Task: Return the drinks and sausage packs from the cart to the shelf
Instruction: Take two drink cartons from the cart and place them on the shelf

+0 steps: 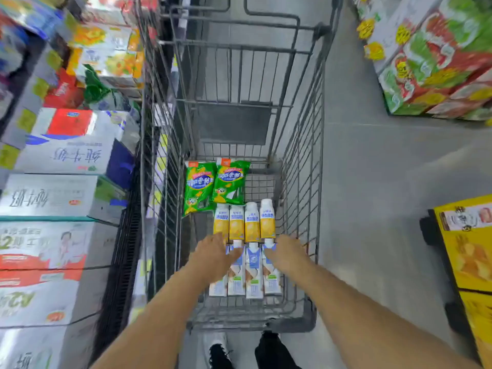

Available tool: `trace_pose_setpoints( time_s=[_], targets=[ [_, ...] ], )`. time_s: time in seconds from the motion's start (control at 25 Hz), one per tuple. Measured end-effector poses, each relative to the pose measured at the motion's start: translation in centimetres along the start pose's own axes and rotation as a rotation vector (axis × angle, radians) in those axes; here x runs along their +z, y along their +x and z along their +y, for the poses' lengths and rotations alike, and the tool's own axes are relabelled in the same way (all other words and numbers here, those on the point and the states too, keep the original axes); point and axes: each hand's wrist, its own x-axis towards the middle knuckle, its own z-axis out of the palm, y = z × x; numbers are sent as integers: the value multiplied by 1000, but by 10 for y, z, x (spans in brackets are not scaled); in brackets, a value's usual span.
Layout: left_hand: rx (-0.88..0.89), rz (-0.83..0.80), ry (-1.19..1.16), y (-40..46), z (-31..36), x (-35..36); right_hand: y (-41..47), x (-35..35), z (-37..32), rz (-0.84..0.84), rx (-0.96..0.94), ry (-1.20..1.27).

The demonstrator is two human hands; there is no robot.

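Note:
A grey wire cart (300,161) stands in front of me. On its floor lie two green sausage packs (215,183) at the far end, a row of several yellow-and-white drink cartons (251,222) in the middle, and a row of several blue-and-white drink cartons (254,272) nearest me. My left hand (215,253) reaches down over the left blue-and-white cartons, fingers touching them. My right hand (286,253) rests over the rightmost blue-and-white carton. Neither hand has a carton lifted; whether the fingers have closed around one is hidden.
Shelves on the left (61,161) hold stacked milk boxes. Red-and-green boxes (436,65) are piled at the far right and yellow boxes (468,251) at the near right. Grey floor (372,182) runs right of the cart. My shoes (218,352) show below the cart.

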Motion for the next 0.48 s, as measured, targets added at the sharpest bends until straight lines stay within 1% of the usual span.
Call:
trace_pose_setpoints(
  time_s=[0.12,0.24,0.32,0.4,0.48],
  targets=[
    [-197,-15,-103,66,-28,58,60,40,22,3,137,53],
    [-355,-56,-166,92,-35,84,98,67,29,9,288,79],
    [-396,-76,-251,104,-37,93,115,84,34,3,382,123],
    [-421,-102,-415,116,-41,100,129,100,41,29,476,266],
    [-432,-111,-489,122,-44,104,135,110,48,51,495,362]
  ],
)
